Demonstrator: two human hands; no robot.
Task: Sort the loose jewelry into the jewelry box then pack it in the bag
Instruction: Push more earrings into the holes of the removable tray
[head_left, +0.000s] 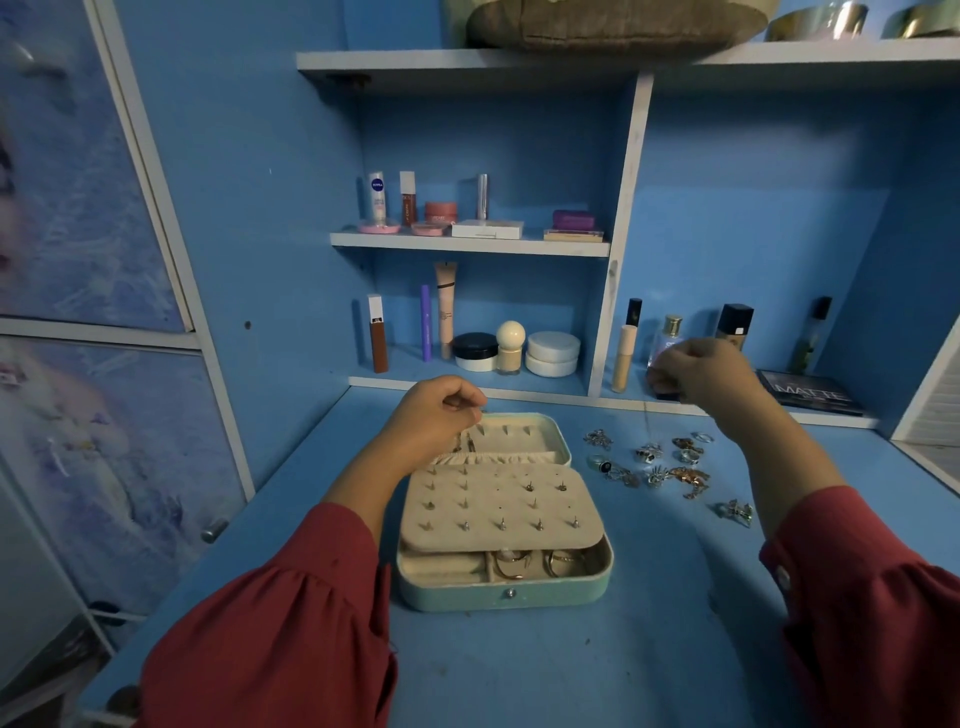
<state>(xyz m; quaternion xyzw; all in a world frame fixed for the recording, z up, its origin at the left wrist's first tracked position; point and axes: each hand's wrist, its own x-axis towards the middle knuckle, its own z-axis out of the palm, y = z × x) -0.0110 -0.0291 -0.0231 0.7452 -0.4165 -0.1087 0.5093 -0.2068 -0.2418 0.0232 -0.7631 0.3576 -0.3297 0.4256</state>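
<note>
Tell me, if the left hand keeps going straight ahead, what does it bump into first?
Probably the edge of the low shelf just behind the open jewelry box. The left hand hovers above the box's lid, pointing that way, though depth is hard to judge.

The person wears loose, dark red fabric sleeves (291, 618) gathered into cuffs at the forearms, leaving both bare hands uncovered.

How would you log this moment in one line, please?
jewelry box open | both hands raised, fingers curled | loose jewelry right of box
</note>
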